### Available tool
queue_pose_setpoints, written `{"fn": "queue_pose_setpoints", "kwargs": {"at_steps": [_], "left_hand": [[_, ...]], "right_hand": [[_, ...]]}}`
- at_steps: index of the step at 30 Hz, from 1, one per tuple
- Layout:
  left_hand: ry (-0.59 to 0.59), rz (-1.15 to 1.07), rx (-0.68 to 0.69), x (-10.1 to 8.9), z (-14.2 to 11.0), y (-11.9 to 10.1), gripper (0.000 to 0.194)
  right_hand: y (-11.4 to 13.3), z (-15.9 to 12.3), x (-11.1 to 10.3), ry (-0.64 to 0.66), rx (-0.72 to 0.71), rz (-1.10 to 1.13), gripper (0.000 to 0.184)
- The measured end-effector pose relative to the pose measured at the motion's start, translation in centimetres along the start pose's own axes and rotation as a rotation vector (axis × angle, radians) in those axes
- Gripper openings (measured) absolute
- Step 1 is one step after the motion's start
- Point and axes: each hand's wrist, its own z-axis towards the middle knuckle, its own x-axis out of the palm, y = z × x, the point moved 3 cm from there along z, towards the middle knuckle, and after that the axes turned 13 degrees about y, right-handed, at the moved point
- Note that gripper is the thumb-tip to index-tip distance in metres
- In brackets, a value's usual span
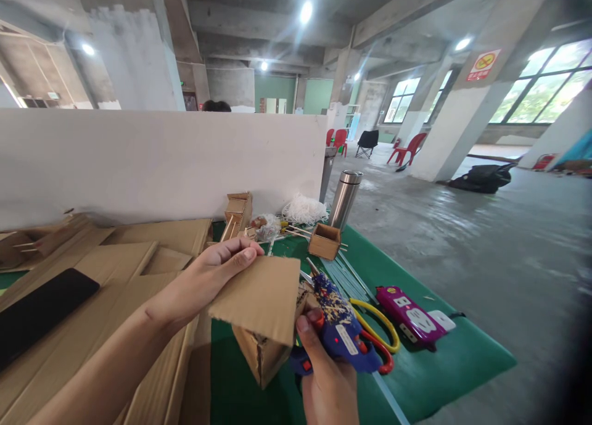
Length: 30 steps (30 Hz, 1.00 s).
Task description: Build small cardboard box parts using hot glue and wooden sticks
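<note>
Pinching a cardboard piece (266, 295) in left hand (231, 261), gripping a glue gun (345, 340) in right hand (326, 379); partly hiding a cardboard box (259, 356), with steel flask (345, 200) near table (444, 379)'s far edge, purple case (407, 317) by right edge.

So cardboard sheets (124, 258) are lower left, flask's (345, 197) on the table (453, 375) right of centre, open box (325, 243) just in front, bag's (483, 178) on the floor (531, 258) upper right.
</note>
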Motion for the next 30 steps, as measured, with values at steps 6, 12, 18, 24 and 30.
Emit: {"fn": "queue_pose_setpoints", "kwargs": {"at_steps": [6,12,18,24,30], "left_hand": [[0.098,0.223,-0.008,-0.4,-0.9,-0.9,0.032],[0.123,0.433,0.048,-0.4,-1.3,-1.8,0.029],[0.061,0.444,0.034,-1.3,-0.9,-1.6,0.032],[0.006,0.456,0.066,-2.5,-0.7,-1.7,0.032],[0.076,0.370,0.050,-2.8,-0.7,-1.4,0.028]], "right_hand": [[0.4,1.5,0.1,0.167,0.142,0.014,0.033],[0.9,2.9,0.6,0.369,0.193,0.002,0.030],[0.2,3.0,0.8,0.368,0.200,0.062,0.028],[0.2,3.4,0.7,0.336,0.230,0.035,0.035],[0.9,3.4,1.5,0.441,0.229,0.068,0.032]]}}
